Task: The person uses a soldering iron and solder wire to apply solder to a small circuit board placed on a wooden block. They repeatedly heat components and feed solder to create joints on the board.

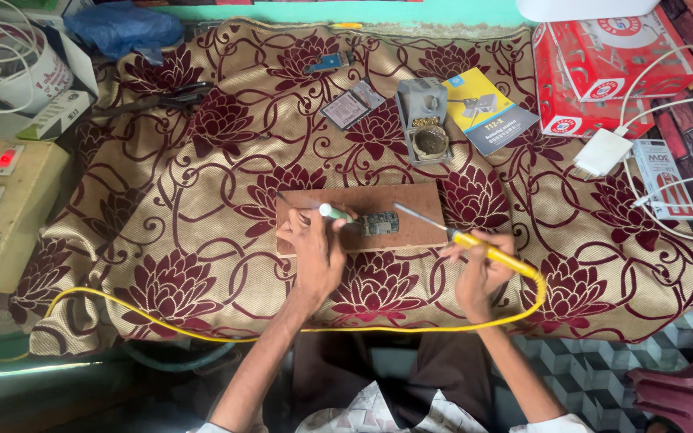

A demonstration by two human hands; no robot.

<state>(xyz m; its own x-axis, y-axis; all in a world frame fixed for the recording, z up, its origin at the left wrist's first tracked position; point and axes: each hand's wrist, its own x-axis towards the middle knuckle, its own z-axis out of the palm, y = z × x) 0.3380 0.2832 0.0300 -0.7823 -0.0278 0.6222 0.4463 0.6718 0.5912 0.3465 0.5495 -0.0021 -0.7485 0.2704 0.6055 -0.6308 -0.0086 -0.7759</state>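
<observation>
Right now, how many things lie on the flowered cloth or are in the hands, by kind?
Hand tools: 3 (soldering iron, green-handled tool, scissors)
Boards: 2 (wooden board, circuit board)
Iron stand: 1
Booklet: 1
Total: 7

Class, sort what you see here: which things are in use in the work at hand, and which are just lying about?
In use:
left hand holding a green-tipped tool
right hand holding the yellow soldering iron
circuit board
wooden board

Lying about:
scissors
booklet
red box
white charger
blue bag
</observation>
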